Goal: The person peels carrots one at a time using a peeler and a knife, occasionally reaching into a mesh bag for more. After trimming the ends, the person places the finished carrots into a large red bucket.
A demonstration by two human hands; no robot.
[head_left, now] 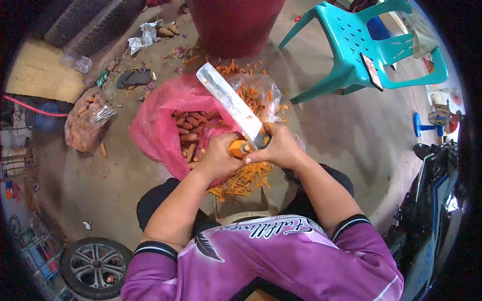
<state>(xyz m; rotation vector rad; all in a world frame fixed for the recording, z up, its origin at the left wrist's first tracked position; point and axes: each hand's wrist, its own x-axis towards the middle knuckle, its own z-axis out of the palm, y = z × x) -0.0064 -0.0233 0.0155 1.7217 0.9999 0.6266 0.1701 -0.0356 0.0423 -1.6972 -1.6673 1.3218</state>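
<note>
My left hand is closed around an orange carrot, whose cut end faces up. My right hand grips a large knife, its handle mostly hidden by the fingers. The broad, pale blade points up and to the left, its lower part close beside the carrot. Left of the hands, a pink mesh sack lies open with several carrots inside. Orange peelings are heaped below the hands. Beyond the blade, a clear plastic bag holds more orange pieces.
A red tub stands ahead. At the upper right is a teal chair with a phone on it. A filled plastic bag sits left, a wheel lower left, and a motorcycle right.
</note>
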